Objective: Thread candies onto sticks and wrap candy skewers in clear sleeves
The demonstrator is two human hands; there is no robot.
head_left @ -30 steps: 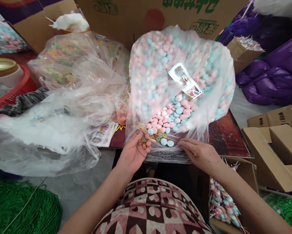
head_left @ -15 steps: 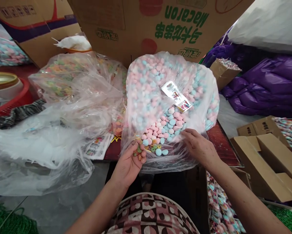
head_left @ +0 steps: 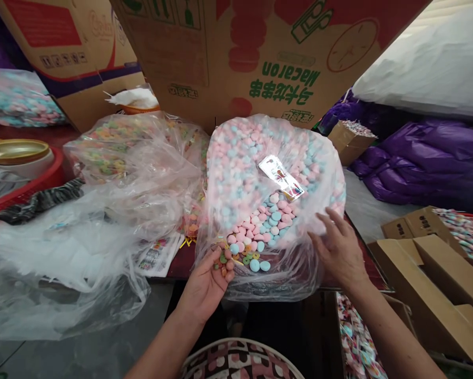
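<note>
Ring candies [head_left: 223, 259] are gripped in the curled left hand [head_left: 209, 280] at the near-left edge of the candy bag [head_left: 236, 173] on the desk [head_left: 182, 266], presumably cupped against spilling; right hand [head_left: 339, 252], fingers spread and seemingly unladen, is held at the bag's right.

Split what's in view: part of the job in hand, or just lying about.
In the work:
ring-shaped pieces, in the left hand
pink and blue pieces
clear plastic bag, right hand open at its edge

Apparently just lying about:
purple bundle
open cardboard box
red basket
striped cloth
</note>
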